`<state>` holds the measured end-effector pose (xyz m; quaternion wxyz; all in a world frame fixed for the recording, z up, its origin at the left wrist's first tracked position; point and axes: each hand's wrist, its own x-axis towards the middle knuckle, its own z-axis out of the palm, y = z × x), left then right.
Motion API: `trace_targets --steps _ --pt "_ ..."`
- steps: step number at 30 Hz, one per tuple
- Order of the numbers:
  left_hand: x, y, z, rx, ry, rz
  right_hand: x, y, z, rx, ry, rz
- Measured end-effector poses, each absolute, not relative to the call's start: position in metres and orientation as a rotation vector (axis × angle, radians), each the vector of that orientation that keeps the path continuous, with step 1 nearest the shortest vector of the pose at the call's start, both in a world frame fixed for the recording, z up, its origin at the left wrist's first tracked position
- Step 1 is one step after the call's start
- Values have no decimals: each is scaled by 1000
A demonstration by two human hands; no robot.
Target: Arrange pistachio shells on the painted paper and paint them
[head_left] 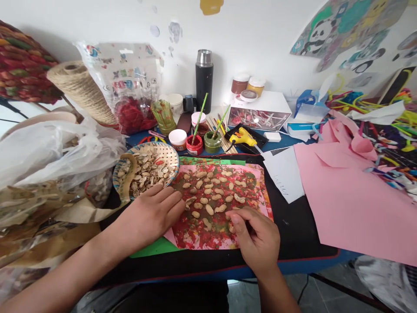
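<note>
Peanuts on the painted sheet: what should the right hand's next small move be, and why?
I'd probably raise the right hand slightly, straight up. It covers the lower right of the painted sheet, close to several peanuts, and I can't tell whether one is in its grip; lifting might show that without nudging the others.

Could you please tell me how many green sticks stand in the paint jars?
2: one green stick stands in the red paint jar, the other green stick in the green paint jar to its right. Their lower ends are hidden.
</note>
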<state>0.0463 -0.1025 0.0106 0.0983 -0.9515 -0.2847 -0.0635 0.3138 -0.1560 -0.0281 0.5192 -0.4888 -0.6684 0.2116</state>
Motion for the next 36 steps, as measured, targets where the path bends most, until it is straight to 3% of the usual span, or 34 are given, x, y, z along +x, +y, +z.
trace_targets --steps 14,20,27,32,36 --pt "29 -114 5 -3020 -988 -405 312 -155 -29 -1196 -1650 484" --pt "45 -110 -4 -3033 -1001 -344 313 -156 -30 -1183 -1667 442" --pt "17 -84 23 -2916 -1287 -506 314 -155 -32 -1173 -1676 431" --pt "-29 -53 19 -2748 -1688 -153 314 -155 -28 -1182 -1699 414" --pt "-32 -42 0 -2693 -1803 -127 312 -154 -26 -1181 -1714 406"
